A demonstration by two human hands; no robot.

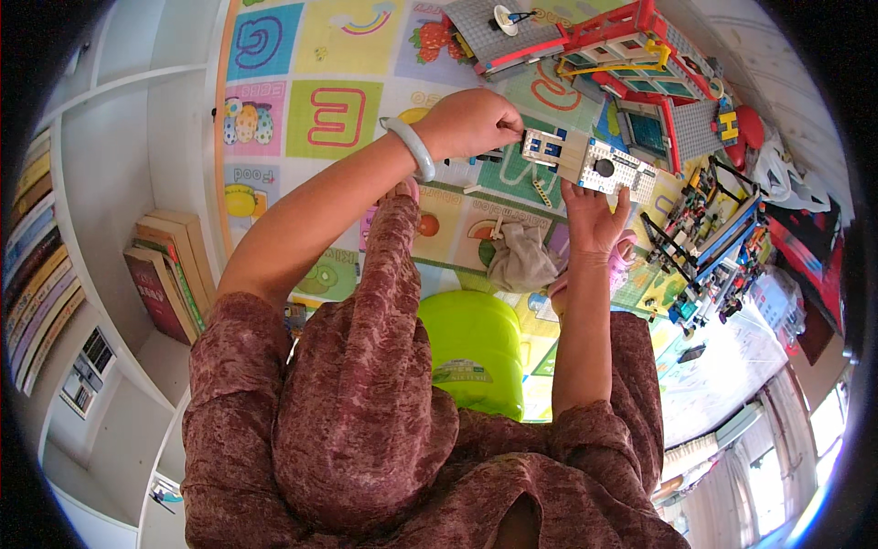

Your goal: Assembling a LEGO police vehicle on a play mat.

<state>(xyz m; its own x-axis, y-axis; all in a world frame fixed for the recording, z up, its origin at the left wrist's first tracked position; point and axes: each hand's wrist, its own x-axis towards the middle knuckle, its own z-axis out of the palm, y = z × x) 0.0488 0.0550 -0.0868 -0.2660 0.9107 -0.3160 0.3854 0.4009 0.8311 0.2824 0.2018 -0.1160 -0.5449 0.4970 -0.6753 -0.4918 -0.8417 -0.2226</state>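
Observation:
A long model of toy building bricks (pixel 620 172), white and tan with a round dark piece on top, is held up in front of me. My right hand (pixel 594 218) grips its right part from below, thumb and fingers at its near edge. My left hand (pixel 471 123), with a pale bangle at the wrist, is closed at the model's left end, where white and dark blue bricks (pixel 546 146) show. Its fingertips are pinched together; what they hold, if anything, is too small to make out. A few loose brick pieces (pixel 541 190) lie on the mat below.
A colourful play mat (pixel 334 119) covers the floor. Red and grey brick buildings (pixel 631 46) stand at the far right, with a container of mixed bricks (pixel 704 242) nearer. A grey cloth (pixel 523 259) and lime-green plastic seat (pixel 471 343) are close; a white bookshelf (pixel 110 119) stands left.

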